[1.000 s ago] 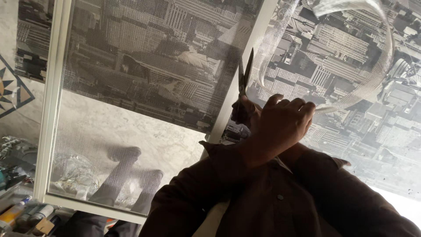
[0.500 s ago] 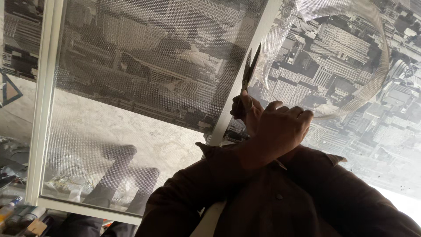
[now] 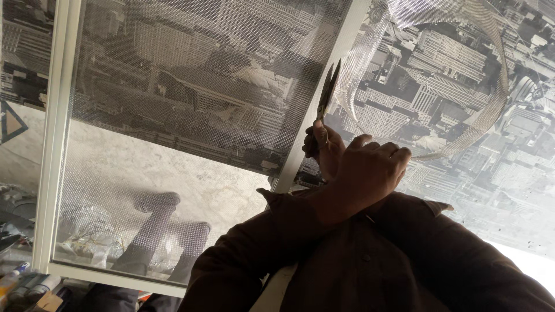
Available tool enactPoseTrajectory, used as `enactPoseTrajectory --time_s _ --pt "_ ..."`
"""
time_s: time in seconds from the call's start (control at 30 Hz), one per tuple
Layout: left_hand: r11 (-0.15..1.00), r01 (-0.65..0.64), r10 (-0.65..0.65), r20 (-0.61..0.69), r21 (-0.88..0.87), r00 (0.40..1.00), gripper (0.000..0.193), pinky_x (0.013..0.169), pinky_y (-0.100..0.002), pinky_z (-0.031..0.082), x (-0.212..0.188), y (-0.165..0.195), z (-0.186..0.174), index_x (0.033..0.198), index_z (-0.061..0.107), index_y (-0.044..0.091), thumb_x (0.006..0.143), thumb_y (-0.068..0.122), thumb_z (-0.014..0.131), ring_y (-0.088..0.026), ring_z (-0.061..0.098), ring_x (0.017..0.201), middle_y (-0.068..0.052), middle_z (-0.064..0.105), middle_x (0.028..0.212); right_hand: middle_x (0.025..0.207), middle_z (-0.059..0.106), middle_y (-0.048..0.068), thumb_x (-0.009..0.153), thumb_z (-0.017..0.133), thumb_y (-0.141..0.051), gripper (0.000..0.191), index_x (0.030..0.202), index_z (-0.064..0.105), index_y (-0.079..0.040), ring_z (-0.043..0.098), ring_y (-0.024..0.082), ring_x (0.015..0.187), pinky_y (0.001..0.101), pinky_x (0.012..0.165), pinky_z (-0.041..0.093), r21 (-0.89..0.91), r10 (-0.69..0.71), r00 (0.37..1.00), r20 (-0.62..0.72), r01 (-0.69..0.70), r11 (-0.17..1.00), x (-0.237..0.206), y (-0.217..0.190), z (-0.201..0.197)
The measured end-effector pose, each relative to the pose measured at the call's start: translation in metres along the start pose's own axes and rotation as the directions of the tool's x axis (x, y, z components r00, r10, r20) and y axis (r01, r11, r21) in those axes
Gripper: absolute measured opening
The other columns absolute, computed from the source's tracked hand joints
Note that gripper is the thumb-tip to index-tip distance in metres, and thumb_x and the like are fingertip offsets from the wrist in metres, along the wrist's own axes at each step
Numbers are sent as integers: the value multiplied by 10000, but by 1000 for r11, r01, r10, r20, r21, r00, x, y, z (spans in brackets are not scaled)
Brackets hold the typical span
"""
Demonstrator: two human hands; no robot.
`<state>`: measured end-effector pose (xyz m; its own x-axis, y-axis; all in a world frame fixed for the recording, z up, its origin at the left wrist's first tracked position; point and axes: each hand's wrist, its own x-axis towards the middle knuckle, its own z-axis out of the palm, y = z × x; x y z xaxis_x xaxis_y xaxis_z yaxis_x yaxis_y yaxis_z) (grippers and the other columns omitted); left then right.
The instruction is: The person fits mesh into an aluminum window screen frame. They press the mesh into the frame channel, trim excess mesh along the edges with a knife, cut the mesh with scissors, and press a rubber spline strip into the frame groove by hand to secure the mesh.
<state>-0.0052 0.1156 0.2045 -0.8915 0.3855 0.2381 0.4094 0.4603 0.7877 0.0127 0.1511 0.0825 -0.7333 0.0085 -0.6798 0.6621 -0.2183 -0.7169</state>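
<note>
My right hand (image 3: pixel 319 145) grips a pair of scissors (image 3: pixel 327 92) whose blades point up along the white middle bar (image 3: pixel 341 55) of a screen frame. My left hand (image 3: pixel 370 170) crosses over the right wrist with its back to me and its fingers curled; what lies under the palm is hidden. Grey mesh (image 3: pixel 191 98) is stretched across the frame's left panel. A cut strip of mesh (image 3: pixel 491 98) curls in a wide loop to the right of the scissors. Both arms wear dark brown sleeves (image 3: pixel 370 266).
The frame's left bar (image 3: pixel 55 133) and bottom bar (image 3: pixel 115 278) are white. Through the mesh show a person's dark legs and shoes (image 3: pixel 159 228) on a pale floor. A black-and-white city print (image 3: pixel 462 52) lies behind. Small tools and pens (image 3: pixel 26 283) clutter the bottom left.
The scissors and my right hand have edged up along the middle bar, and the view has shifted. The loose mesh strip has swung out wider to the right.
</note>
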Motion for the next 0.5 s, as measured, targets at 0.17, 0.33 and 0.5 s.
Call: enactPoseTrajectory --time_s 0.17,0.33,0.5 --pt "1000 9 -9 18 -2 1000 139 918 -482 575 0 0 2 966 689 69 943 202 717 -216 724 688 -56 726 790 735 606 39 975 633 -544 545 986 629 1 606 138 643 301 587 518 9 4 1000 -29 -3 1000 3 3 2" --pt "1000 -5 6 39 -12 999 146 941 -497 580 0 1 4 945 680 67 944 207 721 -209 725 688 -46 719 774 711 606 35 980 645 -513 507 946 626 -8 594 130 595 293 537 491 -73 16 998 -65 -21 997 10 5 1" --pt "999 -12 12 7 -39 1000 154 968 -494 567 2 3 0 1003 686 62 956 207 712 -209 728 716 -54 732 829 734 624 54 977 636 -538 544 961 644 5 615 137 617 298 551 502 -158 -34 998 -57 25 987 9 3 0"
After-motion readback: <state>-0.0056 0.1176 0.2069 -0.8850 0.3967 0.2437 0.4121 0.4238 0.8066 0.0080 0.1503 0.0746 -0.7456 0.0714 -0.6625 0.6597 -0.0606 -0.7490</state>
